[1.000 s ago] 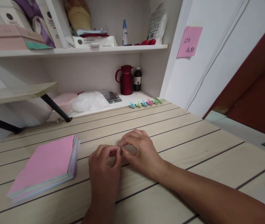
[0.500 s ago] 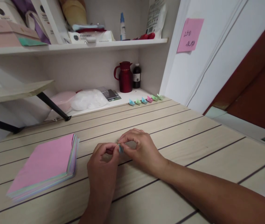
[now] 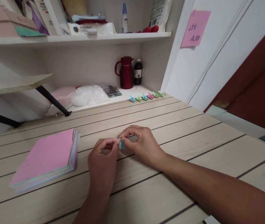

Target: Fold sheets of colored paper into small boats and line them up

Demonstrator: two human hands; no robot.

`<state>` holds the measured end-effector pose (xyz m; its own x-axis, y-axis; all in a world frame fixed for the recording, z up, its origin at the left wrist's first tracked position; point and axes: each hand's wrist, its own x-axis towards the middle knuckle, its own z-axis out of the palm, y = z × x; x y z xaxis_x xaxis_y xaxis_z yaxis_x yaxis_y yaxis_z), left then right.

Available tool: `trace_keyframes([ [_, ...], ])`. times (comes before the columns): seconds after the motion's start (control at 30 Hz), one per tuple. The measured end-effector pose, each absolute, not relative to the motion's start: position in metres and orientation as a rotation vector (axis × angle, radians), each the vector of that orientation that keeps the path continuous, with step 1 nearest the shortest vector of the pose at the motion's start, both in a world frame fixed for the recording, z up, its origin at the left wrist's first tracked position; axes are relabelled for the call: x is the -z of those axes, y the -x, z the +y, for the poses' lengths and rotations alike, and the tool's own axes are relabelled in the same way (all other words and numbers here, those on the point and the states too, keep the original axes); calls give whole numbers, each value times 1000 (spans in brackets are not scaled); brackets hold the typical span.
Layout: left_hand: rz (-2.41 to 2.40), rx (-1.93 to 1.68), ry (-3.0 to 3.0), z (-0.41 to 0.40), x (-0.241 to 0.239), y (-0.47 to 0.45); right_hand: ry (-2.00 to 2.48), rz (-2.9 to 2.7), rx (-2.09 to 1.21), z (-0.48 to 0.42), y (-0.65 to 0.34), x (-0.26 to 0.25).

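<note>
The paper stack (image 3: 45, 155) lies left of the hands (image 3: 102, 160).

Consistent with a home: white shelving (image 3: 123, 37) along the far edge of the tabletop (image 3: 188, 137), bearing red jug (image 3: 126, 76) and dark bottle (image 3: 137, 73).

Red jug (image 3: 126, 74) beside a dark bottle (image 3: 138, 73), blue-capped bottle (image 3: 124, 22) on the white shelf (image 3: 144, 37) above, pink note (image 3: 195, 29) on the white wall (image 3: 186, 69)

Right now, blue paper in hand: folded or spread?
Folded, it seems: the blue paper shows as a small, angular piece; fingers partly hide it.
</note>
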<state>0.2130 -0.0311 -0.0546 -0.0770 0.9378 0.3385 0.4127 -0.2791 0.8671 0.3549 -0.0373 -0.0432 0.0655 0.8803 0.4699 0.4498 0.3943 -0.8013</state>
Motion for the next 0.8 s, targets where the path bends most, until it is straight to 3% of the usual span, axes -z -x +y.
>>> trace_keyframes([
  [0.8, 1523, -1254, -1635, -17, 66, -212, 1105, -1291, -986, -17, -352, 69],
])
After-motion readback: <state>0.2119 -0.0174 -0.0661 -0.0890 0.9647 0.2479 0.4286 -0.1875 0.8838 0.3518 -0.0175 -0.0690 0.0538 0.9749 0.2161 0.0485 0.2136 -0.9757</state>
